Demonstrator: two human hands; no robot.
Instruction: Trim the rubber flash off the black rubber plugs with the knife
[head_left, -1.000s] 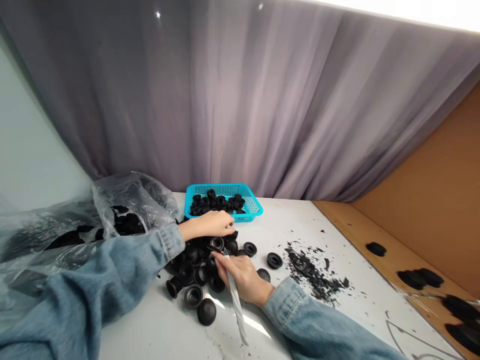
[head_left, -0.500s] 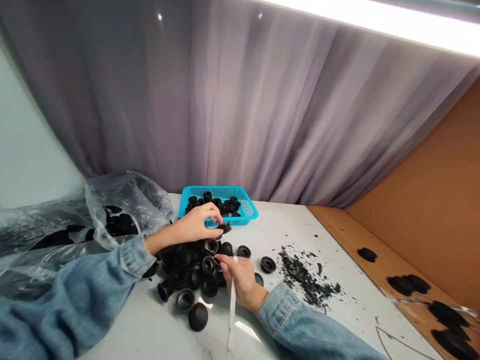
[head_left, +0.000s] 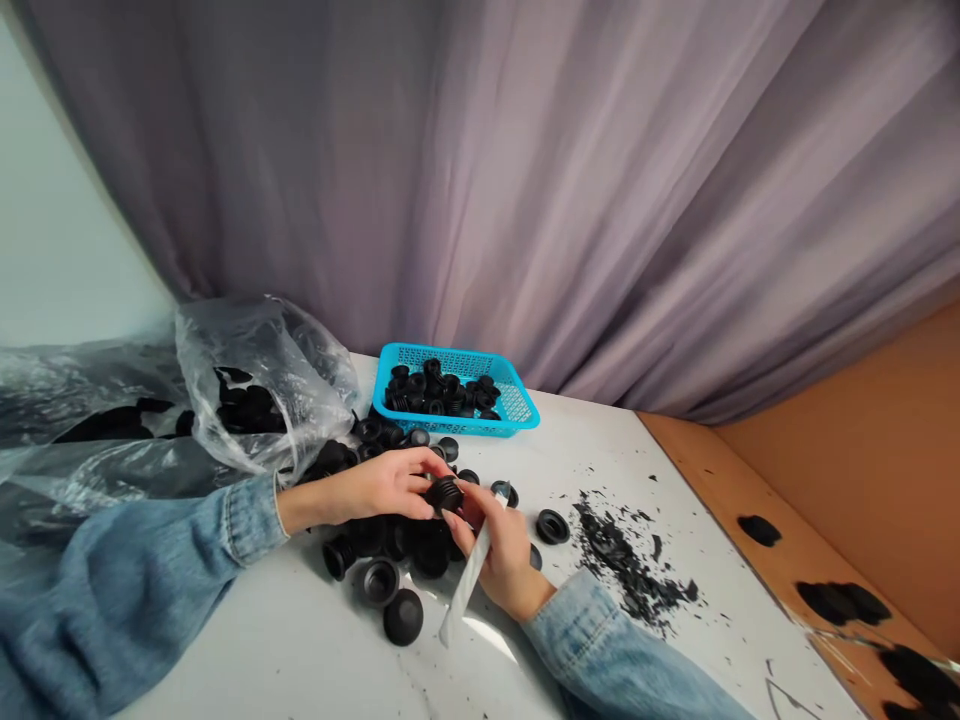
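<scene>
Between the fingertips of my left hand (head_left: pixel 394 485) is a ribbed black rubber plug (head_left: pixel 444 496). My right hand (head_left: pixel 504 555) meets it from the other side, its thumb and fingertips at the plug. A slim tool with a white-wrapped handle (head_left: pixel 469 585) lies across my right hand, held in it; its working end is too small to make out. Under and around both hands spreads a pile of similar black rubber plugs (head_left: pixel 380 582), some with the hollow side up. One domed plug (head_left: pixel 403 616) sits at the near edge of the pile.
Behind the pile stands a blue perforated basket (head_left: pixel 525 408) with several black plugs inside. A clear plastic bag (head_left: pixel 315 390) holding black parts lies at the left. Black scraps (head_left: pixel 630 565) litter the white table (head_left: pixel 315 650) at the right, beside a brown ledge (head_left: pixel 709 500) bearing black pieces.
My left hand has come down and nearer from in front of the basket with the plug. My right hand has met it, and the white-handled tool has tilted. The view has shifted slightly.
</scene>
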